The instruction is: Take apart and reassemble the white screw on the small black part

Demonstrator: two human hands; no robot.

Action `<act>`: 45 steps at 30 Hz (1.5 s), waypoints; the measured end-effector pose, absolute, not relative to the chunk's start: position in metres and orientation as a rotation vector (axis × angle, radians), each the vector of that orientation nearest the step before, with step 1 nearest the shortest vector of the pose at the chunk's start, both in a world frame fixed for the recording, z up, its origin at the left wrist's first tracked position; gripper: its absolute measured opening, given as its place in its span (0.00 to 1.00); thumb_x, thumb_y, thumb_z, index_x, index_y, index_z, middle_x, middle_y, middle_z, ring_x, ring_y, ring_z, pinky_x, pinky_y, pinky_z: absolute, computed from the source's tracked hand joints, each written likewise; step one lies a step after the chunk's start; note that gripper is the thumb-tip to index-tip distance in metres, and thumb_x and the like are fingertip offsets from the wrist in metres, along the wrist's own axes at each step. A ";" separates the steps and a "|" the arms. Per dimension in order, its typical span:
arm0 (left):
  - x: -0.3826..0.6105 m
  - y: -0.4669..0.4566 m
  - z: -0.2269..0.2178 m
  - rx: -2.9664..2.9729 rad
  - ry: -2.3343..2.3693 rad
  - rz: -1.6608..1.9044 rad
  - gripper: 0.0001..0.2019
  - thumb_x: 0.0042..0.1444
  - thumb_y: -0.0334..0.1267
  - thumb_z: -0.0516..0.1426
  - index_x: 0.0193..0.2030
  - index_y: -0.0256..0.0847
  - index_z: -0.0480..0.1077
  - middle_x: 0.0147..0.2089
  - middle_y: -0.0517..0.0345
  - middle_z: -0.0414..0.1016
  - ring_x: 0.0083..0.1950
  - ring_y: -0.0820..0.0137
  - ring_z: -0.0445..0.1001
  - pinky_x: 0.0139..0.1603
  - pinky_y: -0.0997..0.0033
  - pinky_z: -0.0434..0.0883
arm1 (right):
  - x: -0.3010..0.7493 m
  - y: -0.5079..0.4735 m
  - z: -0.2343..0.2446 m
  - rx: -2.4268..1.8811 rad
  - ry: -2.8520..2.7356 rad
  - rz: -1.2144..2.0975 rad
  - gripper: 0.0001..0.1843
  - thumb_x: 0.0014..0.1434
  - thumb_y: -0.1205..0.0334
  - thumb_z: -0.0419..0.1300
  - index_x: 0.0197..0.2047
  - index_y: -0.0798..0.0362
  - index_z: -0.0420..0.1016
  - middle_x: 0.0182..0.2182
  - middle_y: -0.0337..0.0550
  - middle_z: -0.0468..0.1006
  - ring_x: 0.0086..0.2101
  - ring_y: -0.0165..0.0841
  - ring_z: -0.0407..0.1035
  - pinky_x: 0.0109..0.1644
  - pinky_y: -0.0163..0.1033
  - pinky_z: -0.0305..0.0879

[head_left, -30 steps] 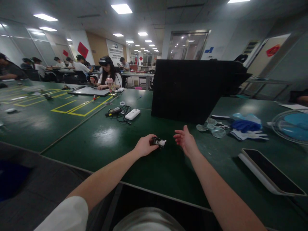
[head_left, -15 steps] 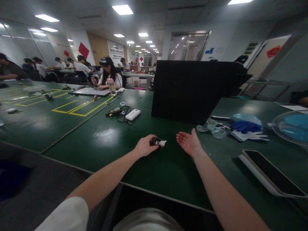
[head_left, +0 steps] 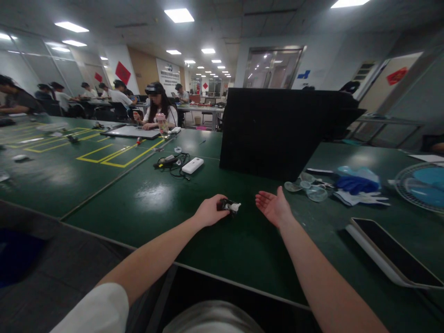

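My left hand (head_left: 209, 211) is closed around a small black object with a white part (head_left: 230, 206), just above or on the green table (head_left: 166, 208); its exact kind is too small to make out. The white part points right, out past my fingertips. To the right of it, my right hand (head_left: 274, 206) is open with the palm turned up and inward, fingers stretched and nothing in it. A gap of bare table separates the right fingers from the small object.
A large black panel (head_left: 270, 132) stands ahead. Left of it lie a white power bank (head_left: 193, 165) and a tangle of black cables (head_left: 169, 162). To the right are clear plastic pieces (head_left: 314, 187), blue-and-white gloves (head_left: 360, 185), a fan (head_left: 425, 185) and a tablet-like device (head_left: 395, 249). A person (head_left: 159, 108) sits across.
The view has shifted very slightly. Both hands keep their pose, and the small black and white object stays in my left hand.
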State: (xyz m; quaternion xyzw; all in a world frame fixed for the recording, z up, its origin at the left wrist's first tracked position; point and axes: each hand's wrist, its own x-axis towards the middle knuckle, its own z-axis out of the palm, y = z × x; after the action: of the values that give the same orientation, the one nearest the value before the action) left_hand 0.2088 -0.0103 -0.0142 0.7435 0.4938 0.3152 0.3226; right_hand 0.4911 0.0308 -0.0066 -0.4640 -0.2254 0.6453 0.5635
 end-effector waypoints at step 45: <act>0.061 0.020 0.002 2.617 2.072 0.603 0.23 0.55 0.33 0.57 0.59 0.48 0.67 0.59 0.48 0.67 0.56 0.55 0.69 0.56 0.55 0.66 | 0.492 0.031 -0.008 -1.057 -0.528 1.524 0.36 0.64 0.32 0.39 0.41 0.55 0.74 0.31 0.54 0.80 0.31 0.39 0.75 0.35 0.44 0.74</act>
State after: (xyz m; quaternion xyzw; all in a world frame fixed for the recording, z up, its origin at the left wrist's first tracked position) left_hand 0.0605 0.0197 0.0020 0.7654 0.6061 0.1765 -0.1251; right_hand 0.4918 0.0306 -0.0075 -0.4504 -0.2251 0.6492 0.5701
